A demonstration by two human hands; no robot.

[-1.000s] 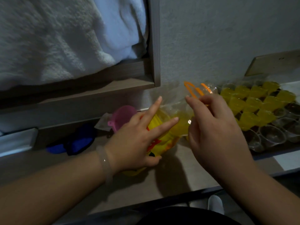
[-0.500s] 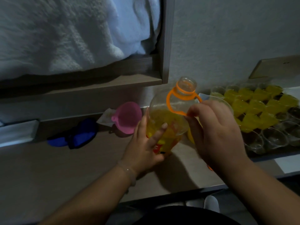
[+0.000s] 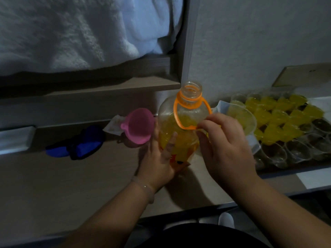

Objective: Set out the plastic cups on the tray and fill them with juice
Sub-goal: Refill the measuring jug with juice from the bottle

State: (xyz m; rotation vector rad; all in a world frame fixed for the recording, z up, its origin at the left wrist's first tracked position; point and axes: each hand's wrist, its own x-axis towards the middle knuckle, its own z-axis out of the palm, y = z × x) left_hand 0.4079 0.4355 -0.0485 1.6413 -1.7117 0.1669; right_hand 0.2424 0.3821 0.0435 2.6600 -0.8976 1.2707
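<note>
The juice bottle (image 3: pixel 180 126) stands upright and uncapped on the desk (image 3: pixel 89 176), near the left end of the tray (image 3: pixel 295 167). Our left hand (image 3: pixel 157 158) lies against its lower body with fingers fairly straight, steadying rather than gripping. Our right hand (image 3: pixel 227 149) pinches the lower end of the orange handle (image 3: pixel 176 113) between thumb and forefinger.

Hazards, as we judge them:

1. A lift by the thin loop alone lets the partly full bottle swing, and juice escapes the open mouth.
2. The clear jug (image 3: pixel 241 115) sits just behind the right hand, so a careless wrist movement can tip it towards the tray.
3. The empty cups (image 3: pixel 295 151) in the near rows look light and stand close-packed. A fast pour can topple or overfill them beside the filled cups (image 3: pixel 272 111).
</note>
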